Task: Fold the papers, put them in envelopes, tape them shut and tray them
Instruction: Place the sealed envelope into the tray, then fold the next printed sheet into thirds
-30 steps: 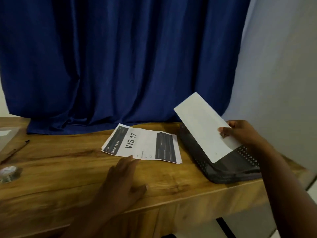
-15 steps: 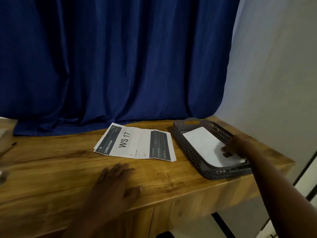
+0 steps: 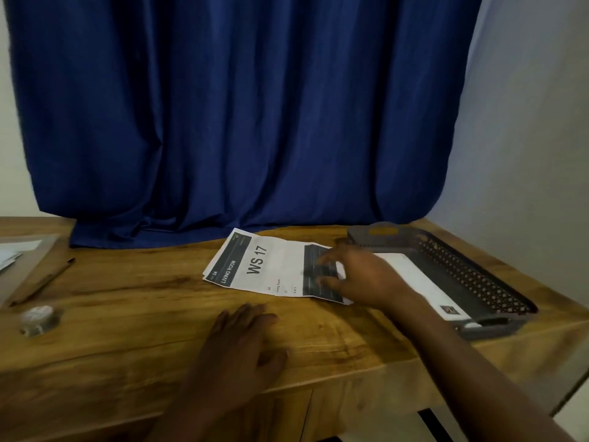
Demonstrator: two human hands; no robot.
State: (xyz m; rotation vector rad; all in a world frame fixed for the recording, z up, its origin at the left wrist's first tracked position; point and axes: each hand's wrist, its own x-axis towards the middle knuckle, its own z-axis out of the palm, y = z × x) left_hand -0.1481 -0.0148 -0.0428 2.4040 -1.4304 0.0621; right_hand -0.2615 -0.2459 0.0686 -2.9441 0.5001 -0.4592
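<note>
A printed paper (image 3: 264, 266) marked "WS 17" lies flat on the wooden table (image 3: 127, 314). My right hand (image 3: 360, 277) rests over the paper's dark right end with spread fingers, blurred by motion. A white envelope (image 3: 417, 282) lies inside the grey perforated tray (image 3: 478, 275) at the table's right end. My left hand (image 3: 242, 342) lies flat on the table near the front edge, fingers relaxed, holding nothing.
A tape roll (image 3: 38, 319) sits at the left front. A pencil (image 3: 41, 282) lies beyond it, beside a flat holder with white envelopes (image 3: 9, 256) at the far left. A blue curtain (image 3: 239, 122) hangs behind the table.
My right hand laid the envelope into the tray, let go of it and moved left onto the printed paper. My left hand stayed on the table.
</note>
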